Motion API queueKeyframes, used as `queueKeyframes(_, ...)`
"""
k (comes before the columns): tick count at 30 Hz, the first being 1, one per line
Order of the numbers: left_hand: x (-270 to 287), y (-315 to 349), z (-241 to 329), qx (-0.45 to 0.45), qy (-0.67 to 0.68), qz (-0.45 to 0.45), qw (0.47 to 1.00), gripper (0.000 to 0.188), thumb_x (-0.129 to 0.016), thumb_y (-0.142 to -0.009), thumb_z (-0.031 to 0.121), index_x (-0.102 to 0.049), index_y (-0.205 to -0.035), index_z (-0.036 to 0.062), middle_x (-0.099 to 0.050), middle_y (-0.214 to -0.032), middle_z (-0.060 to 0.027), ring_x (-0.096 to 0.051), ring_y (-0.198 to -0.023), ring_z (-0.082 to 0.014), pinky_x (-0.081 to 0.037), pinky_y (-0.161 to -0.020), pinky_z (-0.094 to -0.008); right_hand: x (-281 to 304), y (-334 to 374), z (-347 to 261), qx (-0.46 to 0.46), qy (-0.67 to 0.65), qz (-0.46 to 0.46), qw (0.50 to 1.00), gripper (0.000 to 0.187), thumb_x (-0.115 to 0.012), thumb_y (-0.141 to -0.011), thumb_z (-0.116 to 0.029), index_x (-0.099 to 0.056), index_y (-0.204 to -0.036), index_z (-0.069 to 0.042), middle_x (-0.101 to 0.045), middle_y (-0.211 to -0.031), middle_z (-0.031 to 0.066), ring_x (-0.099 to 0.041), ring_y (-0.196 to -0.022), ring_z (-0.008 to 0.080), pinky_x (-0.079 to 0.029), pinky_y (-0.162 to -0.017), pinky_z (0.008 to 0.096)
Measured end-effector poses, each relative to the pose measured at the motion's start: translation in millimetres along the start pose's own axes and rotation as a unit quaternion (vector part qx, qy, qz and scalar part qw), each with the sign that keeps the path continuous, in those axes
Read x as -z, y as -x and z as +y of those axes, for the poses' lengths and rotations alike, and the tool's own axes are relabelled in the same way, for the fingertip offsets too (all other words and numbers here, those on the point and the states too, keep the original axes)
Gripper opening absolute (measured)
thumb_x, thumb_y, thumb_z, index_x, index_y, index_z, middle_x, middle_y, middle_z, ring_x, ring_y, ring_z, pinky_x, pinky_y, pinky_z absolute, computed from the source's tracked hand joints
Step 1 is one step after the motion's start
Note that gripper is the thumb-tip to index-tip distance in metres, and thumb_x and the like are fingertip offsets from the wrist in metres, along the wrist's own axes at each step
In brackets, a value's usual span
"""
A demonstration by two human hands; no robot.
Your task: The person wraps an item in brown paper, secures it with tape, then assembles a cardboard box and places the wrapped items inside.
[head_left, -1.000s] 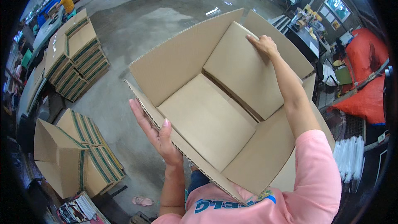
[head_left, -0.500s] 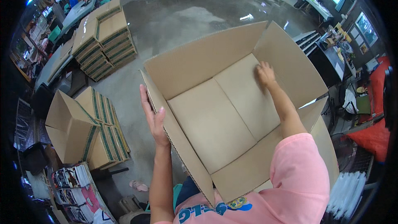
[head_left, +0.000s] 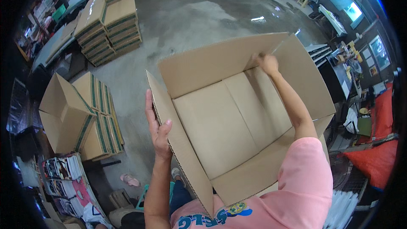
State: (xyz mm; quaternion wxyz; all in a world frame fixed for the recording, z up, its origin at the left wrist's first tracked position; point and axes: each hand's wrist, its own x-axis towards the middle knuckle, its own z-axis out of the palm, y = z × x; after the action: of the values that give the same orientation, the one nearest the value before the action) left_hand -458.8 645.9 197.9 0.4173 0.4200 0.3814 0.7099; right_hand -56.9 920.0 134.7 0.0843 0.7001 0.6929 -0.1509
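A large brown cardboard box (head_left: 216,133), open at the top, stands tilted in front of me. Its flaps point outward and up, and a seam crosses the bottom panel. Against the outer face of the left wall rests my left hand (head_left: 159,131), fingers stretched out flat and thumb by the wall's edge. My right hand (head_left: 268,64) is inside, in front of the far wall near the far right corner. Its fingers look curled but are smeared by motion, and nothing shows clearly in them. My right forearm reaches across the box's right side.
Flattened cartons with green stripes are stacked in one pile (head_left: 111,27) at the far left. Nearer on the left, an opened box (head_left: 68,114) leans on more cartons. Stacked printed sheets (head_left: 70,186) sit lower left. Orange-red cloth (head_left: 373,159) lies at right.
My right hand has lifted from the bottom panel and moved up toward the far wall. The left hand stays at the left wall. The whole view has shifted slightly.
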Motion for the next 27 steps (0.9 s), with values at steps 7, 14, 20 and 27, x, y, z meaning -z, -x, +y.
queueKeyframes(7,-13.9,-15.5,1.2,-0.007,-0.001,-0.007,1.000,0.087,-0.050,-0.071,0.013,-0.013,-0.148,-0.0009,-0.021,-0.151,-0.0169,-0.022,-0.139,-0.0261,-0.017,-0.114,-0.0355,-81.4,-2.8,-5.5,-0.064,0.141,0.176,0.972,0.087,-0.049,-0.086,-0.059,-0.025,-0.143,0.002,-0.024,-0.150,0.0209,-0.025,-0.139,0.0353,-0.023,-0.113,0.0438)
queueKeyframes(14,-11.7,-4.4,-9.2,0.017,0.018,0.010,1.000,0.087,-0.050,-0.070,0.015,-0.014,-0.147,-0.0015,-0.022,-0.150,-0.0179,-0.023,-0.139,-0.0263,-0.017,-0.114,-0.0362,-96.8,-37.2,27.4,-0.099,-0.009,-0.013,0.995,0.092,-0.042,-0.088,-0.062,-0.012,-0.147,0.001,-0.009,-0.155,0.0204,-0.009,-0.144,0.0322,-0.018,-0.115,0.0414)
queueKeyframes(20,-21.5,-11.5,-10.7,0.013,0.029,-0.002,1.000,0.088,-0.053,-0.069,0.017,-0.017,-0.147,0.0000,-0.025,-0.149,-0.0176,-0.027,-0.137,-0.0276,-0.019,-0.113,-0.0369,-82.6,-46.1,87.7,-0.094,-0.124,-0.082,0.984,0.081,-0.039,-0.091,-0.060,-0.023,-0.146,-0.004,-0.019,-0.153,0.0202,-0.021,-0.140,0.0319,-0.022,-0.113,0.0438)
queueKeyframes(27,-13.0,-2.7,-4.7,0.019,0.025,0.048,0.998,0.088,-0.055,-0.069,0.020,-0.018,-0.147,0.0014,-0.028,-0.146,-0.0173,-0.032,-0.133,-0.0290,-0.023,-0.111,-0.0386,-223.2,147.9,43.5,-0.603,-0.053,0.276,0.746,0.076,-0.042,-0.090,-0.053,-0.030,-0.140,0.004,-0.030,-0.146,0.0265,-0.029,-0.137,0.0346,-0.026,-0.107,0.0528)
